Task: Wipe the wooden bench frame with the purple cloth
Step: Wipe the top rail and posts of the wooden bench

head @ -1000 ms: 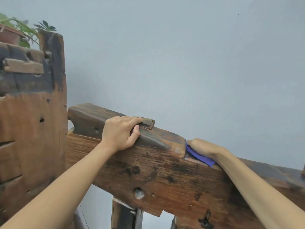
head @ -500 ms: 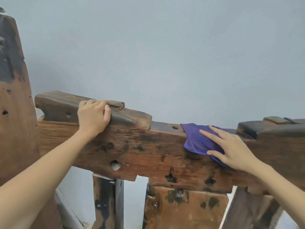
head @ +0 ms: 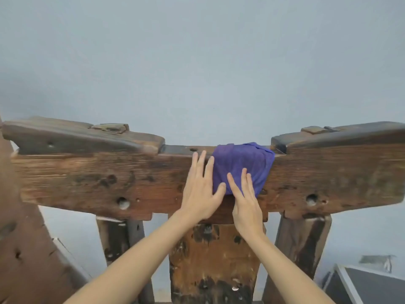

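One view only – head cam, so nothing overlaps. You're looking straight at the wooden bench frame [head: 92, 176] from close range, top rail level across mid-frame, grey wall [head: 197, 62] just behind – forearms enter from the near edge.

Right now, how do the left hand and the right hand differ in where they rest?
The left hand lies mostly on the bare wooden rail, only its thumb reaching the purple cloth; the right hand has its fingers on the cloth. The left hand reaches higher up than the right. Both are open and flat.
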Demonstrator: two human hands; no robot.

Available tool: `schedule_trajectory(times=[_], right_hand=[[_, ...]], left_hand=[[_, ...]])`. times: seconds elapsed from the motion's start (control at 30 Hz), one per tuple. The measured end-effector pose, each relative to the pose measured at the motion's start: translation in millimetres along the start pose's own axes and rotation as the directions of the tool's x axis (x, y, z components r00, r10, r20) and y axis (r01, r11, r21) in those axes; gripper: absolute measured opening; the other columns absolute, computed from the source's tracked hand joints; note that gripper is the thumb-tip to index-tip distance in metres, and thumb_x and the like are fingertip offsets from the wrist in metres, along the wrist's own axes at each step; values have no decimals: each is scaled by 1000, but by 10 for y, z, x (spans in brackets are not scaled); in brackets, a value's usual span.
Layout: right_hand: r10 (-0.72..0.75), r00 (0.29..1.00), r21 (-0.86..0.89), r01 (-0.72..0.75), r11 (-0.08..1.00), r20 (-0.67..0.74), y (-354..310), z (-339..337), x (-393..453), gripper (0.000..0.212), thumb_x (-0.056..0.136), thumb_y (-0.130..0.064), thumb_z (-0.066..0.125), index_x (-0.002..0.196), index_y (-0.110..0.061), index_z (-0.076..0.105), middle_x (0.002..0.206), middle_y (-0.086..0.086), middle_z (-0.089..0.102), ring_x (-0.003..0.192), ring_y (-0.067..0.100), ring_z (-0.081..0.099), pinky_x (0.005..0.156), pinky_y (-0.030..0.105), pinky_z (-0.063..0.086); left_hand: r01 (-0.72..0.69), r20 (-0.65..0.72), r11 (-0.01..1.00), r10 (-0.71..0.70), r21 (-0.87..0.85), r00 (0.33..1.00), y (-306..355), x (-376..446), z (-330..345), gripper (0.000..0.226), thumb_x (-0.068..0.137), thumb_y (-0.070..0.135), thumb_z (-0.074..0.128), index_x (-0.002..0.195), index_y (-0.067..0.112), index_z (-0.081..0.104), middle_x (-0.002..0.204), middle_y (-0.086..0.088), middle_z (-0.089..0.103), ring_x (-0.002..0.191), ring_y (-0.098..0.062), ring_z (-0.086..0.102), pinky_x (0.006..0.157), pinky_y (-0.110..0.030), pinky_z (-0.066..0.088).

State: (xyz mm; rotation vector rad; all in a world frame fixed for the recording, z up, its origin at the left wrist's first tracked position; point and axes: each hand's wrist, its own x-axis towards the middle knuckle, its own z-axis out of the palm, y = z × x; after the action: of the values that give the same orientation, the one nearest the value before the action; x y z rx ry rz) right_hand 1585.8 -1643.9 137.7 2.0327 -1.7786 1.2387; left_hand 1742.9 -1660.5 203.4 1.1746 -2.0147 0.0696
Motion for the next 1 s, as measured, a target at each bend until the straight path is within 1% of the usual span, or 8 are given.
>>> schedule_trajectory(times=[0.1,0.17,0.27,0.4,0.5,0.6,0.73,1.0], right_hand=[[-40,997,-99,47,994,73,245,-139,-92,98,92,14,53,162,-43,15,173,-12,-2,160,13,-2,70,22,58],[-59,992,-148,75,986,110,432,-256,-173,98,90,16,53,162,-40,17,172,-10,1,159,15,0,80,25,60],[-92,985,-206,120,971,143,571,-352,-258,93,90,15,55,162,-35,21,172,-5,8,159,21,6,101,38,56],[23,996,-185,-8,983,81,674,-430,-332,83,96,4,55,161,-36,24,172,-3,7,159,24,8,86,32,61],[110,990,-97,-102,990,88,720,-321,-439,89,98,-3,52,161,-45,4,171,-7,-15,159,24,-9,82,31,62],[134,981,-79,-124,989,138,643,-77,-554,96,97,-7,50,158,-46,-13,166,-6,-33,156,27,-26,96,34,57],[204,959,-96,-188,977,199,228,399,-638,101,94,-16,57,159,-36,-19,162,9,-41,149,39,-37,123,51,24],[401,849,-24,-419,907,343,-1194,1247,-564,94,99,-26,54,160,-29,-18,156,19,-46,143,51,-40,125,56,1]], left_hand=[[-21,24,997,22,-77,999,203,-233,309,66,92,25,52,154,11,30,170,-6,5,152,-24,25,113,-30,40],[19,93,987,-5,-157,996,317,-353,473,63,90,11,54,149,20,33,166,-3,7,107,-22,63,79,-26,57],[50,179,976,-12,-210,984,328,-395,625,77,90,1,52,153,38,27,157,2,16,63,-16,61,63,-34,55],[12,266,992,22,-126,964,420,-301,665,67,96,13,48,158,32,28,153,4,27,97,-22,66,79,-40,58],[-35,265,999,29,18,964,432,-288,632,59,97,19,45,155,22,36,151,1,35,111,-22,61,81,-40,59],[-85,301,986,39,144,953,253,-382,540,60,97,23,44,156,20,33,156,-3,35,115,-21,60,77,-34,59],[-119,332,962,32,245,943,-200,-565,290,64,96,26,44,158,22,28,160,-2,32,122,-25,56,83,-40,59],[-165,354,898,12,407,935,-1211,-795,-478,60,95,29,46,154,22,34,159,0,36,126,-24,50,88,-40,54]])
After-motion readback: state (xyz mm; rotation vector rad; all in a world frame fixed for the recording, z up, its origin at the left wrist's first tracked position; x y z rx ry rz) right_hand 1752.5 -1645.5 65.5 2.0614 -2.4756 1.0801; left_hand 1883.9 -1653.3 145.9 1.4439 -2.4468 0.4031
